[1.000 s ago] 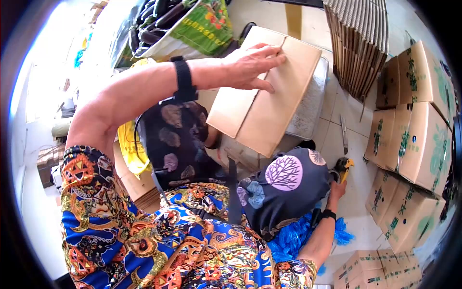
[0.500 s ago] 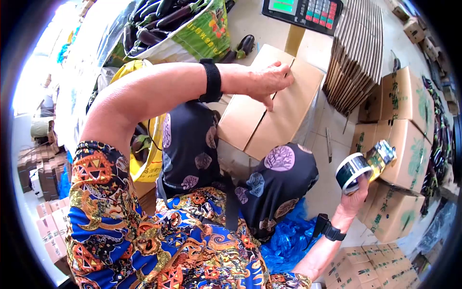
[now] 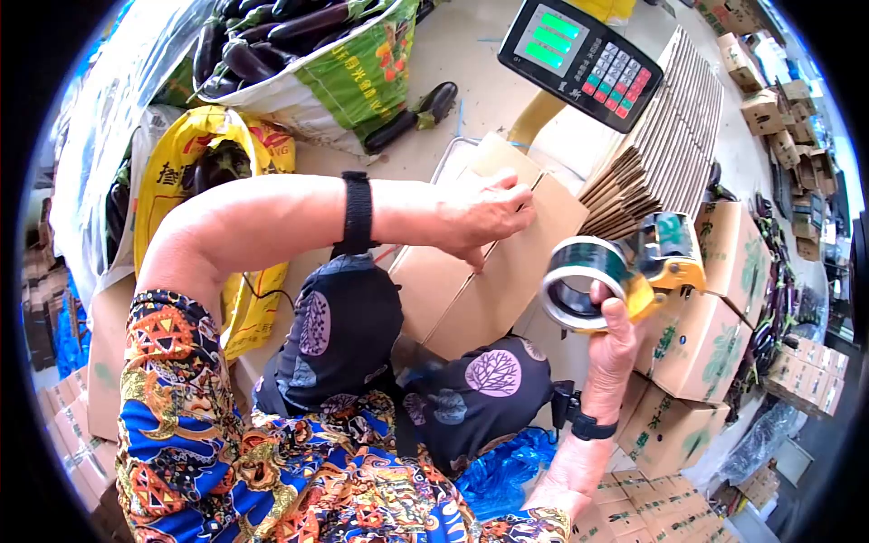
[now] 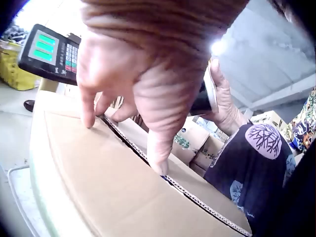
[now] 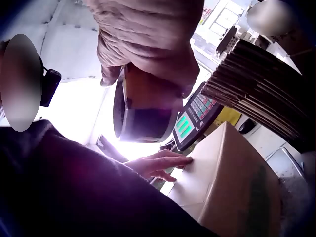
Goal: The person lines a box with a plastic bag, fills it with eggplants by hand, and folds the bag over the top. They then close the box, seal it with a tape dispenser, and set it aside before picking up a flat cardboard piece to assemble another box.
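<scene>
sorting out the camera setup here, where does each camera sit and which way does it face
Head: on the person's head, facing forward and down at the carton; both arms, the left hand, the right hand and both knees show.
Left wrist: on that wrist, facing past the left hand to the carton's seam; the right hand and a knee show behind.
Right wrist: on that wrist, facing past the right hand and its tape dispenser to the carton; the left fingers show beyond.
Shared: both wrist views show the scale panel.
</scene>
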Action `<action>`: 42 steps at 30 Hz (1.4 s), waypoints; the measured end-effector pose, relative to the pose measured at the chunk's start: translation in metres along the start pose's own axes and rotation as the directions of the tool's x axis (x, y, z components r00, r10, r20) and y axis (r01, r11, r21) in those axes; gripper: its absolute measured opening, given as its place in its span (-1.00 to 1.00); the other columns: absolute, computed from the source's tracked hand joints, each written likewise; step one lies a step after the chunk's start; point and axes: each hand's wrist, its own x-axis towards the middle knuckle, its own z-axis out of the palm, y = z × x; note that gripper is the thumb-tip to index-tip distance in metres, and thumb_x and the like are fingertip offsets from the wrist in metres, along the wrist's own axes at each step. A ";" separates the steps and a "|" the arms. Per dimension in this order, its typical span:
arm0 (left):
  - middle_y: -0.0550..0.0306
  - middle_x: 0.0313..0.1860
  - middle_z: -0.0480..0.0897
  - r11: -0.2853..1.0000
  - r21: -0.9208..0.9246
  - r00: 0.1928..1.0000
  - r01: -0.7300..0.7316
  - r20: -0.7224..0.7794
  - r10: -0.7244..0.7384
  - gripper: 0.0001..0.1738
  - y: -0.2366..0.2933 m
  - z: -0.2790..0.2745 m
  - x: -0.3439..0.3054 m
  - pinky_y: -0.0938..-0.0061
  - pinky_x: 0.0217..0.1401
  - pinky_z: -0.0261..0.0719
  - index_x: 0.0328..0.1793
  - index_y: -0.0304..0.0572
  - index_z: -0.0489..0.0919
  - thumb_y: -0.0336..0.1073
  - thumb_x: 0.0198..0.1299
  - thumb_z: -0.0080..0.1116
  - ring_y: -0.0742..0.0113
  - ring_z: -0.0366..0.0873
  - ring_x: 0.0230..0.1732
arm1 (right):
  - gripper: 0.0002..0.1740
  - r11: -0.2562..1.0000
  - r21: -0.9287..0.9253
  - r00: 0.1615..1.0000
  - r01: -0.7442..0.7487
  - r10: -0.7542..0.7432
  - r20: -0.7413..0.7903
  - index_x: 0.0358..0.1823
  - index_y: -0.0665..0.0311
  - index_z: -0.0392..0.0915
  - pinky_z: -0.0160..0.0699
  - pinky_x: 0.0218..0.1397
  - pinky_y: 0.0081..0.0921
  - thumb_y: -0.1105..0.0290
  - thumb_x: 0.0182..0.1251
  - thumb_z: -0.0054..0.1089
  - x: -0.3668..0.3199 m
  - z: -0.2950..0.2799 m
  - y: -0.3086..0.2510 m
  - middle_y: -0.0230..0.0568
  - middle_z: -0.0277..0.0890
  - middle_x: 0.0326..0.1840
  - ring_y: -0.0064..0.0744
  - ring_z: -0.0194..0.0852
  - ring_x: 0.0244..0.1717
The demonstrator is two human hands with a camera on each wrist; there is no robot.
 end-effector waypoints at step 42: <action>0.36 -0.54 0.37 0.157 -0.981 0.636 0.116 -0.048 -0.770 -0.75 -0.065 -0.006 -0.133 0.62 -0.47 0.46 -0.19 -0.23 0.56 -0.19 0.42 0.05 0.60 0.32 -0.54 | -0.20 0.194 -0.858 0.879 0.475 -0.063 0.472 0.17 0.34 0.36 0.65 -0.21 -0.14 0.24 -0.07 0.62 -0.003 0.071 -0.040 0.05 0.51 -0.18 0.15 0.61 -0.26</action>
